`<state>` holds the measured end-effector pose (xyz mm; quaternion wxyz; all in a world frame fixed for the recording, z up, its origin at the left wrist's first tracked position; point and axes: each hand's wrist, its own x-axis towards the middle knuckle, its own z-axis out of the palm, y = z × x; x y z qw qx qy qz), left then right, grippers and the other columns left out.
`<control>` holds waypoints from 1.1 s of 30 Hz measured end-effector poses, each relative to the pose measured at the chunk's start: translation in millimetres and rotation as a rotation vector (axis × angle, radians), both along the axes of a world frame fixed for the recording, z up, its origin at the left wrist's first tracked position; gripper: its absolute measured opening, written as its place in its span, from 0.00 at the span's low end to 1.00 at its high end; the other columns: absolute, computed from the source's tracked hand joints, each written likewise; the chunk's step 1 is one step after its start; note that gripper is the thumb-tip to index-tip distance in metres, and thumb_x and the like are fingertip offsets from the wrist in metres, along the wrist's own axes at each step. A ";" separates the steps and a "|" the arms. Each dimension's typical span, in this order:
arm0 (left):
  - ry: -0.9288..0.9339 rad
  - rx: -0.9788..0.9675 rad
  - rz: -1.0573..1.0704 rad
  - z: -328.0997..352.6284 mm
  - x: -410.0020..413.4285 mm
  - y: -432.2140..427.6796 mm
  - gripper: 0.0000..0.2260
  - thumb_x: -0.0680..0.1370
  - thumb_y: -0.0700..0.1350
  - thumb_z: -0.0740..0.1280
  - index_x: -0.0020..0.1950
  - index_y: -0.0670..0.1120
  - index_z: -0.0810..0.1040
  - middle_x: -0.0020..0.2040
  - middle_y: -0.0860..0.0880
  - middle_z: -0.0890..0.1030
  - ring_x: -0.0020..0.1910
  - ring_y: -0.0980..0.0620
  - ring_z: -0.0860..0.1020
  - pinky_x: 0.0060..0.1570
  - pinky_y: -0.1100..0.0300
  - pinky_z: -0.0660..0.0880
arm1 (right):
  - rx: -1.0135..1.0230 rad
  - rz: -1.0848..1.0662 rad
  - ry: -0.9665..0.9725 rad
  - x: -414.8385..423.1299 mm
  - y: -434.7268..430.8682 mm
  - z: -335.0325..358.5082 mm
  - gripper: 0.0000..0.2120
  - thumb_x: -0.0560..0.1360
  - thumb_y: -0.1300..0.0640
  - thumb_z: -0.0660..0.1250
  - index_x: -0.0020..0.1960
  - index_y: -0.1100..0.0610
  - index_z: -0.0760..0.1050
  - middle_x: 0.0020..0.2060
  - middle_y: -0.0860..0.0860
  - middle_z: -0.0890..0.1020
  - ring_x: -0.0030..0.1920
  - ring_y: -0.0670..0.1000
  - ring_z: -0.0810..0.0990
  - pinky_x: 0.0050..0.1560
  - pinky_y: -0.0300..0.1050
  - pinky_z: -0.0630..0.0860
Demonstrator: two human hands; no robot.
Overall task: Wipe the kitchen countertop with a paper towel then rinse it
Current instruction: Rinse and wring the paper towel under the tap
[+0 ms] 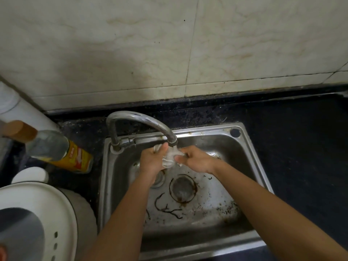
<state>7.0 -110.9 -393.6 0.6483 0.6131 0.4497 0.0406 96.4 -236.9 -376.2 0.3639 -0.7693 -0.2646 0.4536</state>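
A wet, crumpled white paper towel (170, 156) hangs just under the spout of the curved metal faucet (143, 122), over the steel sink (250, 147). My left hand (153, 161) grips the towel's left side with curled fingers. My right hand (195, 160) pinches its right side between thumb and fingers. Both forearms reach in from the bottom edge across the basin. Dark debris lies on the sink floor around the drain (181, 187). The black countertop (301, 129) runs behind and to the right of the sink.
Left of the sink lies a tilted clear bottle with a yellow label (62, 149) and a wooden cap. A white appliance lid (37, 213) fills the lower left, and a white pipe (20, 108) stands against the tiled wall (169, 44).
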 end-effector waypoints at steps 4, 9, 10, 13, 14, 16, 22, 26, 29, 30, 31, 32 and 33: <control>0.117 0.283 -0.040 0.3 4.3 1.8 0.24 0.77 0.58 0.63 0.32 0.38 0.75 0.29 0.44 0.74 0.29 0.48 0.73 0.33 0.58 0.71 | -0.010 -0.085 0.038 -1.0 6.3 0.9 0.20 0.80 0.43 0.55 0.58 0.56 0.77 0.52 0.50 0.81 0.52 0.49 0.78 0.55 0.43 0.72; 0.171 0.205 -0.010 -4.1 11.6 -2.8 0.25 0.76 0.63 0.59 0.38 0.41 0.75 0.36 0.45 0.79 0.37 0.47 0.78 0.41 0.53 0.77 | 0.089 -0.449 0.228 -10.0 24.2 -5.1 0.19 0.75 0.40 0.64 0.44 0.58 0.78 0.27 0.46 0.74 0.31 0.45 0.70 0.35 0.40 0.68; 0.161 0.095 -0.008 -6.1 12.0 -3.4 0.25 0.75 0.65 0.58 0.44 0.42 0.77 0.41 0.45 0.81 0.41 0.47 0.79 0.42 0.52 0.79 | 0.137 -0.479 0.316 -9.6 24.7 -4.0 0.17 0.75 0.44 0.65 0.45 0.59 0.79 0.28 0.46 0.76 0.29 0.45 0.69 0.34 0.40 0.67; 0.113 -0.225 -0.040 -5.6 9.9 -4.2 0.23 0.79 0.62 0.55 0.53 0.45 0.79 0.41 0.45 0.82 0.36 0.51 0.79 0.35 0.58 0.78 | 0.152 -0.378 0.369 -7.0 20.8 -1.2 0.13 0.78 0.51 0.64 0.42 0.60 0.77 0.26 0.51 0.74 0.25 0.46 0.67 0.28 0.40 0.63; 0.092 -0.241 -0.055 -5.9 8.7 -5.0 0.22 0.80 0.60 0.55 0.54 0.44 0.79 0.38 0.46 0.81 0.31 0.53 0.76 0.28 0.63 0.74 | 0.116 -0.336 0.315 -6.1 19.7 -1.6 0.14 0.78 0.50 0.63 0.41 0.59 0.75 0.26 0.51 0.72 0.25 0.47 0.67 0.26 0.39 0.63; 0.076 -0.198 -0.061 -5.4 7.5 -8.1 0.21 0.81 0.58 0.55 0.55 0.44 0.80 0.36 0.49 0.80 0.28 0.56 0.74 0.23 0.67 0.66 | 0.021 -0.306 0.133 -3.0 18.6 -3.9 0.14 0.78 0.49 0.63 0.41 0.58 0.74 0.27 0.50 0.72 0.27 0.47 0.70 0.27 0.38 0.66; 0.072 -0.252 0.022 -2.9 13.3 -12.3 0.28 0.80 0.63 0.48 0.46 0.43 0.78 0.24 0.52 0.71 0.20 0.58 0.65 0.18 0.66 0.58 | -0.033 -0.208 -0.398 -18.7 19.7 -13.2 0.14 0.81 0.52 0.55 0.43 0.59 0.71 0.36 0.55 0.78 0.37 0.55 0.77 0.38 0.48 0.73; 0.103 -0.252 -0.029 -0.1 14.8 -10.0 0.24 0.81 0.60 0.49 0.42 0.46 0.76 0.25 0.51 0.68 0.20 0.57 0.62 0.18 0.66 0.57 | -0.059 -0.153 -0.514 -27.9 21.2 -12.9 0.19 0.81 0.44 0.52 0.44 0.57 0.70 0.34 0.53 0.78 0.33 0.52 0.76 0.33 0.46 0.70; 0.092 -0.285 -0.041 0.6 15.2 -12.5 0.19 0.82 0.56 0.52 0.40 0.47 0.74 0.27 0.50 0.68 0.21 0.56 0.61 0.18 0.65 0.56 | -0.097 -0.133 -0.589 -28.1 24.5 -15.0 0.17 0.81 0.46 0.51 0.41 0.55 0.69 0.32 0.52 0.76 0.29 0.48 0.72 0.33 0.43 0.66; 0.078 -0.280 -0.052 -0.2 15.3 -13.7 0.19 0.82 0.55 0.53 0.40 0.46 0.75 0.27 0.50 0.69 0.22 0.56 0.62 0.19 0.65 0.56 | -0.093 -0.193 -0.543 -27.5 24.9 -14.9 0.18 0.81 0.47 0.52 0.39 0.55 0.69 0.30 0.51 0.75 0.28 0.47 0.72 0.31 0.41 0.66; 0.068 -0.267 -0.055 -0.5 15.3 -14.6 0.18 0.82 0.54 0.54 0.40 0.46 0.75 0.27 0.50 0.69 0.21 0.56 0.62 0.20 0.65 0.56 | -0.092 -0.280 -0.450 -25.8 25.2 -14.5 0.19 0.81 0.47 0.53 0.36 0.55 0.70 0.29 0.50 0.75 0.28 0.46 0.71 0.28 0.39 0.65; 0.057 -0.251 -0.048 -0.4 15.3 -15.7 0.18 0.82 0.53 0.55 0.41 0.46 0.76 0.27 0.50 0.70 0.21 0.56 0.62 0.20 0.65 0.56 | -0.087 -0.370 -0.340 -23.6 25.6 -14.7 0.21 0.82 0.48 0.54 0.33 0.54 0.69 0.27 0.50 0.74 0.27 0.46 0.71 0.25 0.36 0.65; 0.039 -0.239 -0.032 0.8 15.2 -16.8 0.17 0.82 0.52 0.56 0.42 0.45 0.77 0.26 0.50 0.71 0.21 0.57 0.63 0.20 0.65 0.57 | -0.068 -0.444 -0.238 -21.6 26.2 -14.8 0.21 0.82 0.49 0.54 0.31 0.54 0.68 0.27 0.50 0.73 0.27 0.46 0.70 0.25 0.34 0.65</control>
